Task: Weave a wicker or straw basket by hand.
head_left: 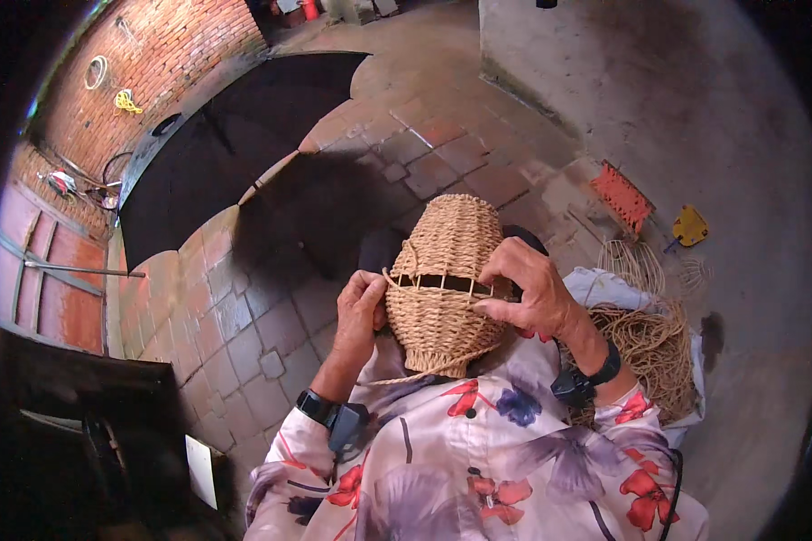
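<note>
2 hands (534, 293) on woven basket (447, 329)

Between the left grip (361, 302) and the right grip (532, 288) the woven basket (447, 329) fills nearly all the room, so nothing passes straight across. The one way in I can see is the dark slit running between the grips, and upright strands (443, 281) cut it into narrow slots; the right grip's fingers block part of its right end. Below the left grip, a loose cord (397, 381) trails from the basket's foot. Left of that grip there's open air over the paved floor (271, 361), with a black umbrella (244, 117) farther ahead. Outward of the right grip, heaped cord (645, 347) crowds that side.
</note>
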A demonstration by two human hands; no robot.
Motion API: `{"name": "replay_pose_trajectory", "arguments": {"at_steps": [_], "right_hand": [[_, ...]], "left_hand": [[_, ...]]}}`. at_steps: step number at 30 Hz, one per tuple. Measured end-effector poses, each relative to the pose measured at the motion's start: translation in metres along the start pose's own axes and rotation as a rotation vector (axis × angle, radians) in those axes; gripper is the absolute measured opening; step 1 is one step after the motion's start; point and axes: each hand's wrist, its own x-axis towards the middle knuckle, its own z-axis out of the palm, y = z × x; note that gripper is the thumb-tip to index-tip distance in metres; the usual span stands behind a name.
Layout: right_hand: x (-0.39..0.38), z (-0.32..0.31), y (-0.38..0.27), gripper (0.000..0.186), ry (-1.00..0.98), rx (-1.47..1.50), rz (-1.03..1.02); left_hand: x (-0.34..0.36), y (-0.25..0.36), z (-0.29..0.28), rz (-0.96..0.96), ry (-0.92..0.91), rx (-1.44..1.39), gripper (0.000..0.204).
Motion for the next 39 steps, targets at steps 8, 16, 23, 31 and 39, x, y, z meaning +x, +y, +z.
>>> {"name": "replay_pose_trajectory", "arguments": {"at_steps": [8,16,23,31,39], "right_hand": [[-0.010,0.013,-0.018,0.015,0.082,-0.388,-0.190],[0.006,-0.004,0.026,0.015,0.510,0.683,0.518],[-0.059,-0.026,0.176,0.030,0.546,0.482,0.802],[0.007,0.001,0.110,0.048,0.335,0.394,0.553],[0.056,0.000,0.055,0.071,0.393,1.221,0.356]], "left_hand": [[0.003,0.008,0.001,-0.138,-0.048,-0.139,0.013],[0.009,0.015,-0.007,-0.106,-0.003,-0.194,0.011],[-0.008,0.015,-0.079,0.228,-0.239,-0.370,0.036],[-0.024,-0.017,-0.109,0.122,0.114,-0.164,0.046],[-0.032,0.024,0.037,-0.401,0.122,-0.378,0.041]]}}
